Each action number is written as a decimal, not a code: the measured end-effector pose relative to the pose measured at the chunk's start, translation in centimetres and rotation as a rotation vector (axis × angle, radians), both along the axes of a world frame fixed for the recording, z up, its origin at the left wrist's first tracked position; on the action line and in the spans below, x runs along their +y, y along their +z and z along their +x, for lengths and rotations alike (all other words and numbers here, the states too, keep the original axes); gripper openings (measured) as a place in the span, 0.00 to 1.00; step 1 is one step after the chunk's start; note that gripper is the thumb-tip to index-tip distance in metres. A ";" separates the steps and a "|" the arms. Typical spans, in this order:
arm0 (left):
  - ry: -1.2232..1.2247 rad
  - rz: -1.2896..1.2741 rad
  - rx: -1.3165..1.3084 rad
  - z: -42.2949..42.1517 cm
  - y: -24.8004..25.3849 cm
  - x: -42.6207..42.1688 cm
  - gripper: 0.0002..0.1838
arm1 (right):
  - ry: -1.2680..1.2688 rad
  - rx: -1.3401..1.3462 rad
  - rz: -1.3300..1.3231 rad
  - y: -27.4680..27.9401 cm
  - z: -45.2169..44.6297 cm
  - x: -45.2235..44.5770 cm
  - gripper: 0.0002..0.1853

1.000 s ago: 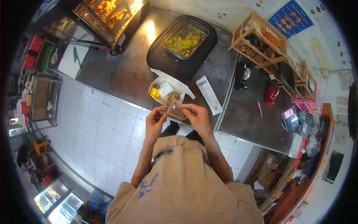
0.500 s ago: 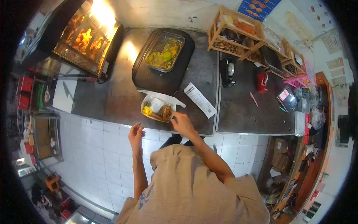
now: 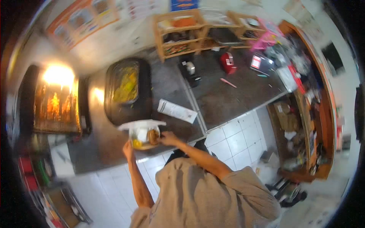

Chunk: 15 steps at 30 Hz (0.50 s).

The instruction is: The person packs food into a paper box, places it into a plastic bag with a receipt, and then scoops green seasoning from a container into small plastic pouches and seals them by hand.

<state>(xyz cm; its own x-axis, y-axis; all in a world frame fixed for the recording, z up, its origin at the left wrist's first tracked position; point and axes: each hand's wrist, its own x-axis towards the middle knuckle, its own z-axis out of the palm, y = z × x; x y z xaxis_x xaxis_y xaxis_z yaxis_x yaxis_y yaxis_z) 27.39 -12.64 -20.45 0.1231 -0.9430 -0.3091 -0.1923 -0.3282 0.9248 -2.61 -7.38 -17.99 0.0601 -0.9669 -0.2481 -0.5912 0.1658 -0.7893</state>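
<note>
An open paper takeaway box (image 3: 132, 132) is at the counter's front edge, with its lid flap raised at the back. In it I see white rice (image 3: 142, 134), a brown fried piece of what looks like chicken (image 3: 153, 136) on the right, and yellow food (image 3: 137, 143) at the front left. My left hand (image 3: 128, 149) grips the box's left side. My right hand (image 3: 170, 139) is closed at its right side, beside the brown piece. Blur hides the exact finger contact.
Behind the box, a glass dish of yellow food (image 3: 127, 85) stands on a black tray (image 3: 143, 100). A printed receipt (image 3: 177, 110) lies to the right. A lit food warmer (image 3: 57, 102) is at left. Wooden racks (image 3: 178, 36), a red object (image 3: 228, 63) and a pink pen (image 3: 228, 82) are further right.
The camera view has turned, so the counter appears tilted. My left hand has moved from beside the counter edge to the box's left side. My right hand stays at the box's right side.
</note>
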 end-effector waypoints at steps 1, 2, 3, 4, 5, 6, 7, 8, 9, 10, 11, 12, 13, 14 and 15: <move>0.037 0.014 0.035 -0.8 0.1 0.3 0.17 | -0.035 -0.005 0.019 -1.1 0.2 0.0 0.29; 0.051 0.002 0.110 -2.0 1.3 0.9 0.16 | -0.072 -0.013 0.040 -2.1 0.0 -0.1 0.29; -0.006 -0.050 0.034 -2.6 1.9 1.6 0.14 | -0.137 -0.008 0.023 -3.3 -1.2 0.0 0.29; 0.019 -0.015 0.183 -3.1 1.4 2.6 0.14 | -0.071 0.025 0.044 -4.4 -2.3 0.4 0.28; 0.016 0.032 0.132 -3.8 1.2 3.7 0.14 | 0.005 0.056 0.072 -5.0 -3.5 1.0 0.27; -0.074 0.026 0.179 -3.3 -0.5 4.8 0.14 | -0.031 0.057 0.072 -3.4 -4.8 1.9 0.27; -0.048 0.074 0.104 -4.2 -0.6 6.0 0.13 | -0.070 -0.033 0.242 -0.5 -6.3 2.7 0.27; 0.021 0.057 0.238 -4.0 -4.9 6.7 0.13 | -0.101 -0.127 0.408 2.0 -7.7 3.2 0.27; 0.003 0.053 0.236 -5.0 -4.3 7.2 0.13 | -0.146 -0.142 0.467 2.2 -8.6 3.6 0.29; -0.005 0.055 0.232 -5.7 -3.6 8.1 0.15 | -0.149 -0.142 0.467 2.4 -9.1 3.7 0.29; 0.064 0.034 0.271 -6.7 -4.3 8.1 0.17 | -0.184 -0.087 0.331 0.7 -9.4 4.1 0.29; 0.067 0.072 0.159 -7.6 -1.3 7.9 0.16 | -0.138 0.018 0.195 -1.0 -9.5 4.2 0.29; 0.017 0.090 0.095 -8.1 1.7 7.8 0.16 | -0.103 0.136 0.058 -2.9 -9.6 4.4 0.30; -0.007 0.149 0.132 -6.4 0.4 7.2 0.22 | 0.005 0.298 -0.093 -3.9 -10.5 3.5 0.30; -0.035 0.048 0.045 -5.1 0.2 7.2 0.26 | -0.074 0.171 0.047 -0.1 -11.0 2.9 0.28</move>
